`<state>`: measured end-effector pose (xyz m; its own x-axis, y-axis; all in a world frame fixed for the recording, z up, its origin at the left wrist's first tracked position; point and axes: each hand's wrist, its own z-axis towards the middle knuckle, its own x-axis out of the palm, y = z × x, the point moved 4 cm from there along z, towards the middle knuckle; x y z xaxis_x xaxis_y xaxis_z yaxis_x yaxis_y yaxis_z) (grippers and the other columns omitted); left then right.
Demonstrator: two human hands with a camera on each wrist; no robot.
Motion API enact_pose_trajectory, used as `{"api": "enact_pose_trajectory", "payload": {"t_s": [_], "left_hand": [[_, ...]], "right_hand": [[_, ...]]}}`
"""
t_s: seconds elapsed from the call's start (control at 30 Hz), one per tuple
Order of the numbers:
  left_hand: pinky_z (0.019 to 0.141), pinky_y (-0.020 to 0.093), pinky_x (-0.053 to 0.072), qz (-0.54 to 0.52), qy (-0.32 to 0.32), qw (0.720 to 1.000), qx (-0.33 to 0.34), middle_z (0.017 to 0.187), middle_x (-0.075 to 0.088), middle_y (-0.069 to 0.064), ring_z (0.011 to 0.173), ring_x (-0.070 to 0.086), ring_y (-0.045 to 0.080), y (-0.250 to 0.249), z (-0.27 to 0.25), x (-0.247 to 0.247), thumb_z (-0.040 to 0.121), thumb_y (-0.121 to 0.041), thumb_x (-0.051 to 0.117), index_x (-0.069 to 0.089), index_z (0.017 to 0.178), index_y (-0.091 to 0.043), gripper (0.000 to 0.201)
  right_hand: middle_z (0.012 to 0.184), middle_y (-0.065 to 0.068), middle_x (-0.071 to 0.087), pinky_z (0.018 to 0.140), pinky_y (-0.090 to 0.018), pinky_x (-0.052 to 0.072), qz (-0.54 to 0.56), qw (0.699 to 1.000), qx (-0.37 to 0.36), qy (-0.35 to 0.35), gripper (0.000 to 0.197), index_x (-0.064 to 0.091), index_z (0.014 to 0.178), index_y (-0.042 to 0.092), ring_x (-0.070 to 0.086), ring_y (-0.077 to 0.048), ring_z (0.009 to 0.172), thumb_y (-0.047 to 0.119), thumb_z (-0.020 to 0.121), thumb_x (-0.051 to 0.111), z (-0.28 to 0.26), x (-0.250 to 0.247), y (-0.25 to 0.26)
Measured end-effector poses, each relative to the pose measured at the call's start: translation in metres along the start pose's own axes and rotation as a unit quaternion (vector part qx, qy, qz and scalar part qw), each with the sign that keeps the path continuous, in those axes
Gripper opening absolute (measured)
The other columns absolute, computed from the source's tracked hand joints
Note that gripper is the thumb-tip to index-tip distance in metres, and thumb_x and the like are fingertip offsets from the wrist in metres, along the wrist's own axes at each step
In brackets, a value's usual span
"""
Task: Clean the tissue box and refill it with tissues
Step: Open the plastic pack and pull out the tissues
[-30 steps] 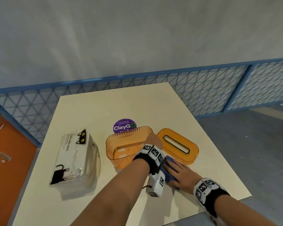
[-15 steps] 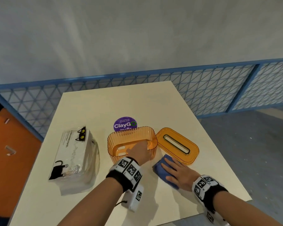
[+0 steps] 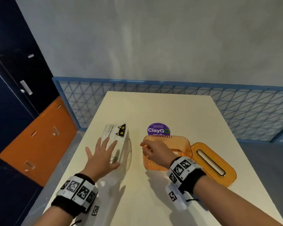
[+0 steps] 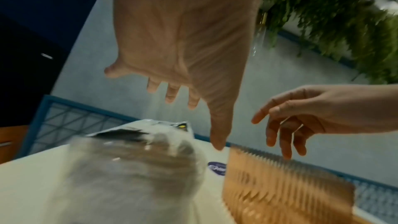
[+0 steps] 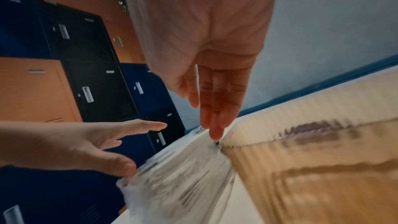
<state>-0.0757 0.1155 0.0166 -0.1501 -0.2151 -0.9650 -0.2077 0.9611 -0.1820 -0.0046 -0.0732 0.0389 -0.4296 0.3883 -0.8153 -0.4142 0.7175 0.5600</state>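
Note:
A clear-wrapped tissue pack with a black cat print lies on the table's left side. My left hand is spread flat over its near half, with the thumb at the pack's edge. The open orange ribbed tissue box stands just to the right. My right hand hovers over the box's left end, fingers hanging down and holding nothing. The orange slotted lid lies flat to the right of the box. No cloth shows.
A purple round sticker sits on the cream table behind the box. A blue lattice railing runs past the table's far edge. Blue and orange lockers stand to the left.
My left hand left the orange box and moved left over the tissue pack. My right hand came off the blue cloth and rose to the box's left end. The head view swung left.

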Motion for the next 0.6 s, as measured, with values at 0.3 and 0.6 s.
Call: {"api": "enact_pose_trajectory", "payload": {"t_s": [0.3,0.6], "left_hand": [[0.115,0.056,0.012,-0.018,-0.006,1.000,-0.004,0.158,0.010,-0.010,0.149,0.001,0.018,0.043,-0.002,0.023,0.095,-0.044,0.045,0.024,0.147,-0.037,0.056],[0.079,0.026,0.044,-0.286,-0.248,0.924,-0.058,0.107,0.069,-0.002,0.099,0.062,0.019,0.050,0.005,0.008,0.097,-0.019,0.048,0.068,0.106,-0.012,0.023]], "right_hand": [[0.128,-0.019,0.055,0.061,-0.029,0.046,-0.038,0.984,0.153,0.088,0.034,0.043,0.130,-0.002,0.059,-0.031,0.105,0.013,0.101,0.032,0.060,0.062,0.037],[0.129,-0.018,0.058,0.098,-0.032,0.045,-0.091,0.970,0.189,0.120,0.032,0.057,0.120,-0.004,0.056,-0.031,0.120,0.007,0.099,0.034,0.075,0.071,0.037]]}}
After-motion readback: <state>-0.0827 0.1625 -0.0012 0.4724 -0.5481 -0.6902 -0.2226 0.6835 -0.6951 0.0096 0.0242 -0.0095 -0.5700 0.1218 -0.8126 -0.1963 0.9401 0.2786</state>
